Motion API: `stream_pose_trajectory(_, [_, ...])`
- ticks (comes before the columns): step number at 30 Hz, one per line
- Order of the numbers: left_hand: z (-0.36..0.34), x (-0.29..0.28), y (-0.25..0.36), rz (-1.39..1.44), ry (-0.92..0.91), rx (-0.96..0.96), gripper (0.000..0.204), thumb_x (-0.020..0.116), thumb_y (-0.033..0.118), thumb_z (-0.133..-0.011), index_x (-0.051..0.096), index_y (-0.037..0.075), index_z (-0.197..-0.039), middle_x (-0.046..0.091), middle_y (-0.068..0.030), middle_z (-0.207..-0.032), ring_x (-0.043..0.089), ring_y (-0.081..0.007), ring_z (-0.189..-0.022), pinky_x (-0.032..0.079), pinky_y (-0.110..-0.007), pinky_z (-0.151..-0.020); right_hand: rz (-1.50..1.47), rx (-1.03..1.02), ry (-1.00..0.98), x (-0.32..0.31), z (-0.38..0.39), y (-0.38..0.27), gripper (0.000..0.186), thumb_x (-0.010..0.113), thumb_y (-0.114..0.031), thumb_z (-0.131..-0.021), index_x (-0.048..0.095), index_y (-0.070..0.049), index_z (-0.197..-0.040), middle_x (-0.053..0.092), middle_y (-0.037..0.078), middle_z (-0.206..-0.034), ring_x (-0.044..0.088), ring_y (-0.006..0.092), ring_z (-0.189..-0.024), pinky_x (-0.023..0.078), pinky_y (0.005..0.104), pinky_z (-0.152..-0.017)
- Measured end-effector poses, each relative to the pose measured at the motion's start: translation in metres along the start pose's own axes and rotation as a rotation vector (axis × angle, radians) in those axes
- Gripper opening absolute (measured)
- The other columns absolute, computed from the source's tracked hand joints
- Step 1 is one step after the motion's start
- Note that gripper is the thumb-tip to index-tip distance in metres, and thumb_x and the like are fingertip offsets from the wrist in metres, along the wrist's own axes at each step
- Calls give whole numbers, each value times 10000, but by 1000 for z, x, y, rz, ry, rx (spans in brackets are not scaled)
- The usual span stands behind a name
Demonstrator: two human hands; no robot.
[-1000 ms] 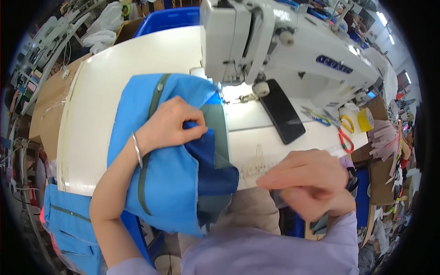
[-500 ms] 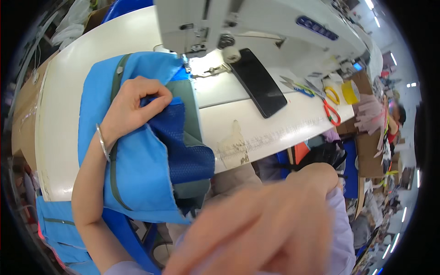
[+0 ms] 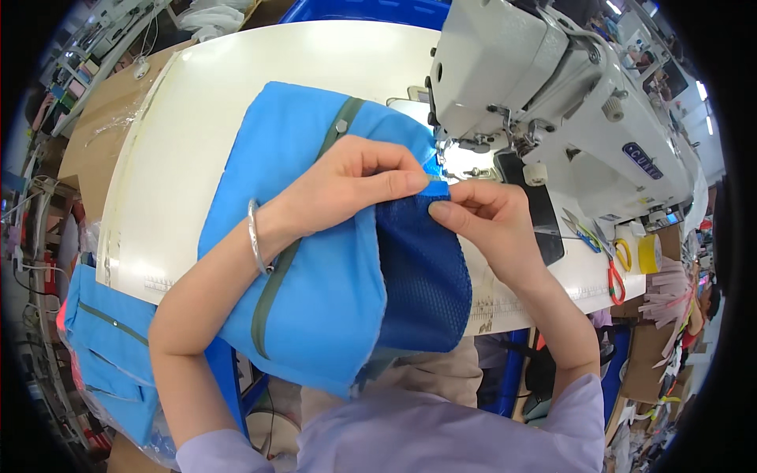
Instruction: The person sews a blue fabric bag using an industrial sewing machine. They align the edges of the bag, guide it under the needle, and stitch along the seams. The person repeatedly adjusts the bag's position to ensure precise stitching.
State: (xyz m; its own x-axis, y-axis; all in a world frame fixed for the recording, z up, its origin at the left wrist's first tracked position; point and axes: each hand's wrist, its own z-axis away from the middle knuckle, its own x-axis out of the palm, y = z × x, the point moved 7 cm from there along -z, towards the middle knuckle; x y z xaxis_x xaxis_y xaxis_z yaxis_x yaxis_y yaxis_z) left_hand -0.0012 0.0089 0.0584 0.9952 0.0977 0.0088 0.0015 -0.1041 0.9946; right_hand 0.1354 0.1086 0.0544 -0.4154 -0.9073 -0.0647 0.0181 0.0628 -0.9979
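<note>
A light blue fabric piece [image 3: 323,292] with a dark green zipper strip [image 3: 277,296] lies over the front of the table, its near end hanging past the edge. Joined to it is a dark blue mesh panel [image 3: 426,276] with a bright blue bound edge. My left hand [image 3: 355,177] pinches that bound edge from the left, a bangle on its wrist. From the right, my right hand [image 3: 489,225] pinches the same edge between thumb and fingers. Just beyond both hands, the sewing machine [image 3: 505,87] has its lit needle area against the fabric's far corner.
Right of the machine foot lies a black phone [image 3: 552,236], partly behind my right hand. Thread snips, red-handled scissors [image 3: 615,282] and a yellow tape roll [image 3: 650,254] sit farther right. More blue fabric pieces [image 3: 118,347] hang at lower left. A blue crate [image 3: 367,12] stands beyond the table.
My right hand has come up from the blurred foreground to the mesh panel's edge and taken hold of it. The view has shifted, and the mesh now hangs more spread out.
</note>
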Motion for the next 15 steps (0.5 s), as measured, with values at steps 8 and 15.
stream_pose_trajectory(8, [-1,11,-1,-66,-168,-59,246,620,233,-1025,692,7,-962,636,22,-858,530,-79,-835,411,-239,-813,158,-260,79,5,10,-16,221,794,-6,-858,753,-12,-1075,751,71,-942,706,108,-803,567,253,-731])
stream_pose_trajectory(15, [0,15,8,-520,-75,120,200,652,156,-979,723,-1,-1081,719,-46,-895,622,-146,-869,458,-282,-890,377,-308,127,-7,14,-14,189,789,-23,-863,757,-6,-1048,758,76,-911,721,119,-806,575,251,-745])
